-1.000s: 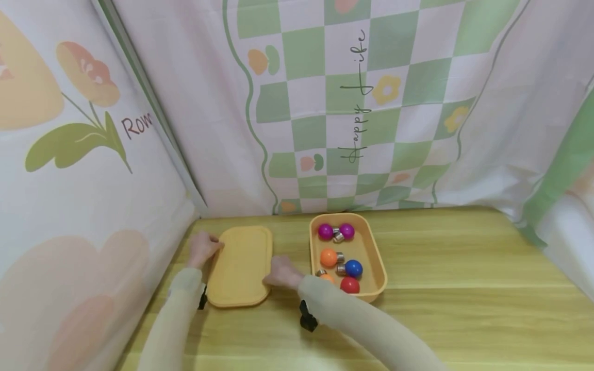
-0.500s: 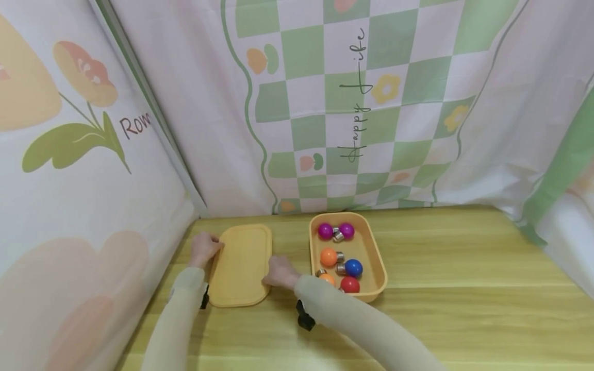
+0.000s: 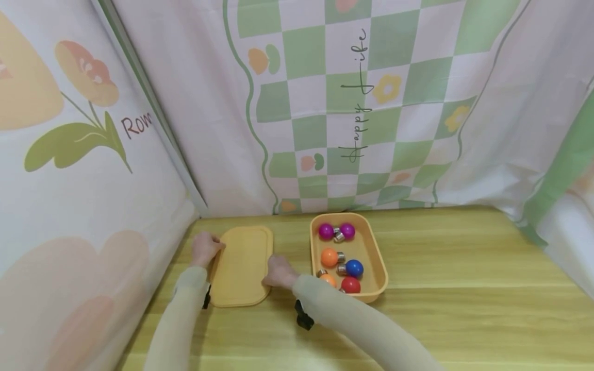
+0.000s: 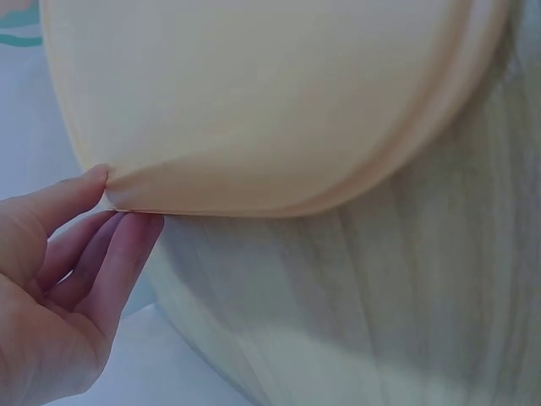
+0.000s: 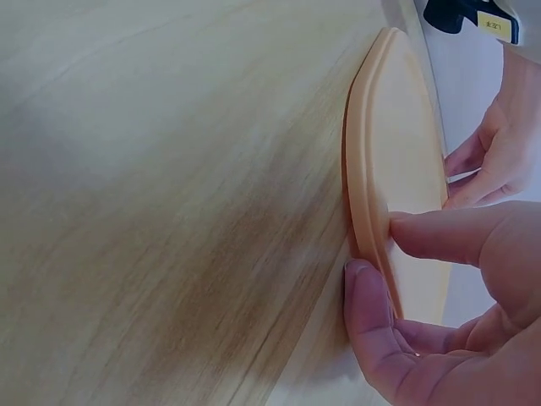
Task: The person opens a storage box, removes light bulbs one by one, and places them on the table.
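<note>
A flat, yellow-orange rectangular lid (image 3: pixel 242 265) with rounded corners lies at the left of the table. My left hand (image 3: pixel 204 249) pinches its left edge, thumb on top and fingers beneath, as the left wrist view shows with the left hand (image 4: pixel 68 288). At the opposite edge my right hand (image 3: pixel 281 272) grips the lid between thumb and fingers; in the right wrist view the right hand (image 5: pixel 456 313) has its thumb on the lid's rim (image 5: pixel 372 169). Right of the hands stands a matching open box (image 3: pixel 378 257) holding several coloured bulbs, among them a blue bulb (image 3: pixel 355 268).
Also in the box are a red bulb (image 3: pixel 350 285), two purple ones and two orange ones, one partly hidden by the sleeve or box wall. The wooden table (image 3: pixel 464 288) ends at a patterned curtain (image 3: pixel 362 118) behind and a white flowered cloth (image 3: pixel 83 206) at left.
The right forearm has shifted very slightly left. Both hands keep their hold on the lid, which stays almost in place; the box and bulbs have not moved.
</note>
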The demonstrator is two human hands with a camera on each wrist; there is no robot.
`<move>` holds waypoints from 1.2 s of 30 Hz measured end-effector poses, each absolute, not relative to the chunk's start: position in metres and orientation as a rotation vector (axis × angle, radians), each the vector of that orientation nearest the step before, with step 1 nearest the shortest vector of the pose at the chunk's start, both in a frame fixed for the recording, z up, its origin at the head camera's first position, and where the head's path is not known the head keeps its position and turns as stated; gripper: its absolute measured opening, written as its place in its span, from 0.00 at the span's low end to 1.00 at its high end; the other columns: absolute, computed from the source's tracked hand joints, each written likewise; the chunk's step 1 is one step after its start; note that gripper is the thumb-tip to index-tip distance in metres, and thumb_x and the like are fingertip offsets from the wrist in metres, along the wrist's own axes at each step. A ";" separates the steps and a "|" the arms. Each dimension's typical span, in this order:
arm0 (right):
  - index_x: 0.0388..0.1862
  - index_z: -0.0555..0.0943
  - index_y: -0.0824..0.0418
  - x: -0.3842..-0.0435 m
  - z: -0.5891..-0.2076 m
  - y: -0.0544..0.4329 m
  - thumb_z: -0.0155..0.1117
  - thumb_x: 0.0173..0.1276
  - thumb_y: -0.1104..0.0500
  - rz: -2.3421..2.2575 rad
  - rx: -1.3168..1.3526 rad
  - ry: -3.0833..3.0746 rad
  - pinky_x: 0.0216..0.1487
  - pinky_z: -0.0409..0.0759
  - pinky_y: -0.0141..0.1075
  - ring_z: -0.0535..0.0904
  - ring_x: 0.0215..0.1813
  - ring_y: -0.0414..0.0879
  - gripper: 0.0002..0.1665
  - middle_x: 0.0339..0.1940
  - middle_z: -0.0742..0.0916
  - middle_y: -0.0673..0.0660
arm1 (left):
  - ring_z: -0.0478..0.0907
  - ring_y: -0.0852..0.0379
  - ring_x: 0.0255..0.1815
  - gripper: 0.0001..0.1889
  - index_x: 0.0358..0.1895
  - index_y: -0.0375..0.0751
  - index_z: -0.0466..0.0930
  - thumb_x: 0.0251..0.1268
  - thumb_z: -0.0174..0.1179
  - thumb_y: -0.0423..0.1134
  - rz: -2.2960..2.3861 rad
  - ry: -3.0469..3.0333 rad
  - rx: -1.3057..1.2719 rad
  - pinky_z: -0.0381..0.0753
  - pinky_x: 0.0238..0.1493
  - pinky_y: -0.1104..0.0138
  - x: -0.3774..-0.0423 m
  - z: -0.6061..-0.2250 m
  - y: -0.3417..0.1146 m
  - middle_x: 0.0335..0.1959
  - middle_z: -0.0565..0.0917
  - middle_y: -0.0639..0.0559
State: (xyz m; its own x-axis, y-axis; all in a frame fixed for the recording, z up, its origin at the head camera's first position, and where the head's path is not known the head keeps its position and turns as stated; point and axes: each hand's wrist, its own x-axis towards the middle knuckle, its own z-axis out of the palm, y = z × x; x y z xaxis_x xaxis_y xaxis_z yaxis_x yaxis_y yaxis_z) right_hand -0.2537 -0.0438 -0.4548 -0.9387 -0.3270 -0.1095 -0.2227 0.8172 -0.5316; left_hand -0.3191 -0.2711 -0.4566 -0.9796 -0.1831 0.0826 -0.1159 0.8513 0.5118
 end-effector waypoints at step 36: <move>0.45 0.80 0.68 -0.257 -0.396 -0.001 0.70 0.62 0.59 -0.874 -0.658 2.681 0.49 0.85 0.42 0.83 0.45 0.52 0.17 0.43 0.87 0.62 | 0.85 0.37 0.49 0.19 0.51 0.24 0.83 0.64 0.64 0.38 -0.901 -2.820 0.009 0.84 0.54 0.49 -0.319 -0.437 -0.248 0.48 0.87 0.32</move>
State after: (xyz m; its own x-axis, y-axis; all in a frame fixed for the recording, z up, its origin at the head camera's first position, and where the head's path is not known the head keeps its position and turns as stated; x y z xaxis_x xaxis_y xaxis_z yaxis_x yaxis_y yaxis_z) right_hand -0.2566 -0.0013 -0.3957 -0.8680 -0.4883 -0.0907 -0.3410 0.7188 -0.6059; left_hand -0.3187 -0.2484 -0.4373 -0.9837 -0.0607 0.1691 0.0486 0.8162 0.5758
